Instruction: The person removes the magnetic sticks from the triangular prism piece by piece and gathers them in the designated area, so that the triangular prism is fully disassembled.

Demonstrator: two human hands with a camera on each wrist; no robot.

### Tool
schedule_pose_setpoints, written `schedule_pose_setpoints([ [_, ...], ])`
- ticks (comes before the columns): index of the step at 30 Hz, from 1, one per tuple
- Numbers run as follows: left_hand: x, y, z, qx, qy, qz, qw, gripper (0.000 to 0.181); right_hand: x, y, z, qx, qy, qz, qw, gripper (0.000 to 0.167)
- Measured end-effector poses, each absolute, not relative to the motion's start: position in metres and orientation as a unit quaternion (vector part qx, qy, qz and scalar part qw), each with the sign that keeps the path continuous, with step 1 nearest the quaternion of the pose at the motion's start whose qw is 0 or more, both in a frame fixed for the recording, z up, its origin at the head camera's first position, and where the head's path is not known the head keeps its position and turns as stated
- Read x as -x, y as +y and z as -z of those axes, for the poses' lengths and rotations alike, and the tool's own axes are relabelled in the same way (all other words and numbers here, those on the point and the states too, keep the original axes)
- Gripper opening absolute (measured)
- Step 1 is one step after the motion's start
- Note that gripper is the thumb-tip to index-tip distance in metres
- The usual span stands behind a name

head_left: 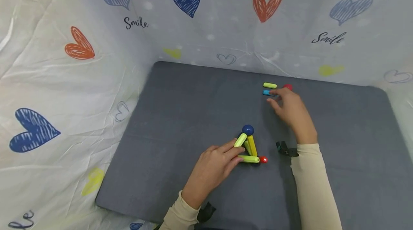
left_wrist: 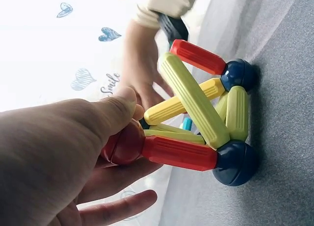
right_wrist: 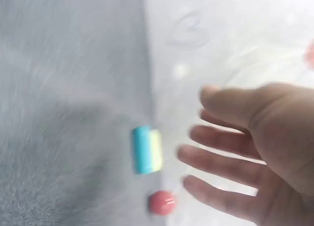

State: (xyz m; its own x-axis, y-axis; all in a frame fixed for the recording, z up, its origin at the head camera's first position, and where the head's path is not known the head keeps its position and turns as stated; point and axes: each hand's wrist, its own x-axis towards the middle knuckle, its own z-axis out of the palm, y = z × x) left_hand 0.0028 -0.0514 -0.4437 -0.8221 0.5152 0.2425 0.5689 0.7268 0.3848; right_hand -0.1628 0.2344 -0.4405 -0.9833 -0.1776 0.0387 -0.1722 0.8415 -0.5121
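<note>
Right hand: The right hand (head_left: 292,110) reaches over the far part of the table, thumb and fingers spread, nothing in its grip.
Blue rod: Short and bright, the blue rod (head_left: 266,92) lies at the right hand's fingertips, its long axis running roughly left to right as the wearer sees it. A fingertip overlaps its right end in the head view; the right wrist view shows a gap — contact cannot be told for certain. The left hand is well farther away.
Neighbors: A loose yellow-green rod (head_left: 270,85) lies just beyond the blue one, nearly parallel; a loose red ball (head_left: 288,86) sits close to the right, partly behind the fingers.
Left hand: Nearer the wearer, the left hand (head_left: 214,167) pinches a red corner ball (left_wrist: 126,143) between thumb and fingers, on a frame of rods and balls (head_left: 252,145).
Frame: Navy balls join red, yellow and yellow-green rods; one yellow-green rod (left_wrist: 194,98) and one red rod (left_wrist: 198,57) end free.
Surface: Dark gray table (head_left: 193,108), flat, its fabric texture plain up close.
Room: White cloth (head_left: 226,25) printed with hearts and "Smile" — hung behind and at the left.
</note>
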Motion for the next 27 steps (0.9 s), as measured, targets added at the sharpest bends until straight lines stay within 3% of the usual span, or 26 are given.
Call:
schedule_pose_setpoints([
  [7, -0.003, -0.05, 0.444, 0.288, -0.926, 0.24, 0.054, 0.03, 0.101, 0.227, 0.409, 0.146, 0.941, 0.303, 0.033, 0.04],
  [15, -0.004, -0.049, 0.445, 0.285, -0.927, 0.238, 0.056, 0.031, 0.035, 0.225, 0.408, 0.159, 0.932, 0.323, 0.035, 0.032],
  [27, -0.003, -0.05, 0.445, 0.283, -0.929, 0.23, 0.061, 0.032, -0.008, 0.22, 0.437, 0.169, 0.924, 0.34, 0.047, 0.028],
])
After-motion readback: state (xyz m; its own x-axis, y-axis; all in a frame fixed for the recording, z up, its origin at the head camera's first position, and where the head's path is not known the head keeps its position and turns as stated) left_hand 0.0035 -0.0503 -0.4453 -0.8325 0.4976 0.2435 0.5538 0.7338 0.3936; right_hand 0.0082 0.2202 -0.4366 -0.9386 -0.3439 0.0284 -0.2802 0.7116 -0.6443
